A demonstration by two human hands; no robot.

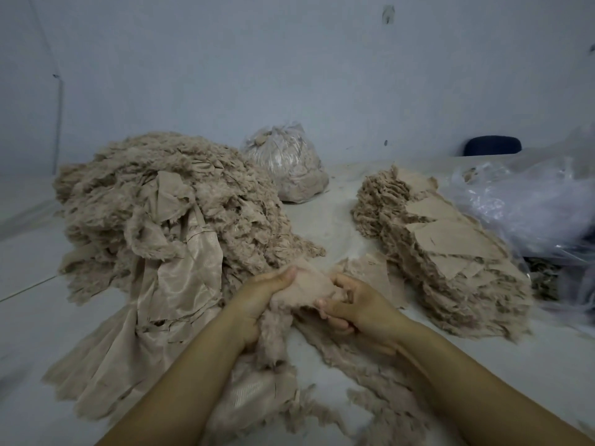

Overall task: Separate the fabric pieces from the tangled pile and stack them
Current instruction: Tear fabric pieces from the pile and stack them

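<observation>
A big tangled pile (pixel 167 207) of frayed beige fabric fills the left of the table. On the right lies a stack (pixel 441 249) of flat beige pieces with ragged edges. Between them, near the front, my left hand (pixel 264 297) grips a bunch of fabric pieces (pixel 309 284) from below and the side. My right hand (pixel 357 304) pinches the same bunch at its right edge, fingers curled. More loose beige scraps (pixel 370 375) trail over the table under my forearms.
A clear plastic bag (pixel 289 162) stuffed with beige fabric stands at the back centre. Crumpled clear plastic (pixel 528 201) lies at the far right, behind the stack. A dark chair back (pixel 492 145) shows beyond the table. Wide shiny fabric sheets (pixel 128 355) drape at front left.
</observation>
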